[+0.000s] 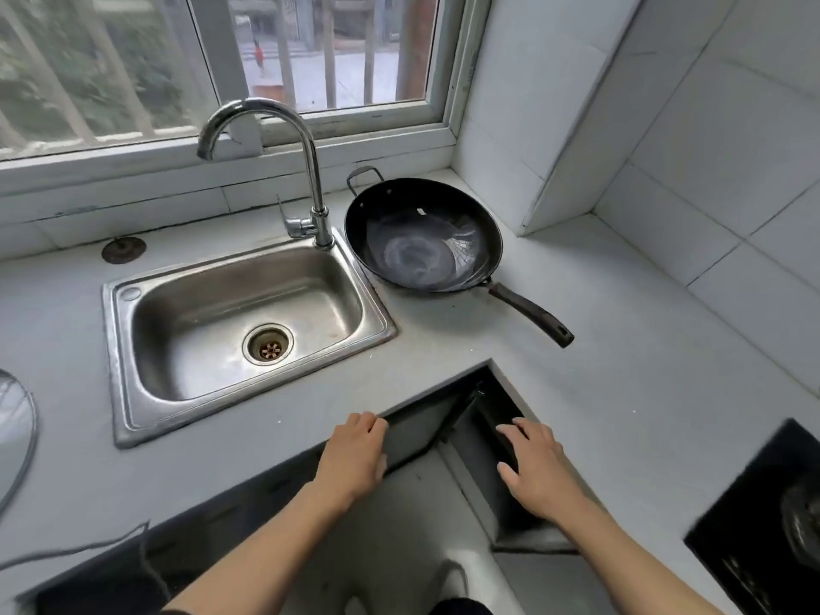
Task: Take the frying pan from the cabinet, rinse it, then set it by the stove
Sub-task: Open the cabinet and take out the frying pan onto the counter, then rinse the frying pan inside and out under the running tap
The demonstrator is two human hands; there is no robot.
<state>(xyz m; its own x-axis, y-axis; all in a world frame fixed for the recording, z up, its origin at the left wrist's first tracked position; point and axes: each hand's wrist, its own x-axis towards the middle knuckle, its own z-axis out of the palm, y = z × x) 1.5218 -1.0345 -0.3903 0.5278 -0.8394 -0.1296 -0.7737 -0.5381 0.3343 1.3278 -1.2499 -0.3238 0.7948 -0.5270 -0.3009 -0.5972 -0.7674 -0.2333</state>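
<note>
The frying pan [423, 235] sits on the counter [599, 348] just right of the sink [248, 330], handle toward me. My left hand [355, 454] and right hand [539, 470] rest with relaxed fingers on the cabinet doors [426, 430] below, holding nothing.

Both forearms are bare all the way down the frame, left hand [355, 454] and right hand [539, 470] have no rings, watch or gloves that I can spot, and only a dark bit of clothing shows at the bottom edge.
</note>
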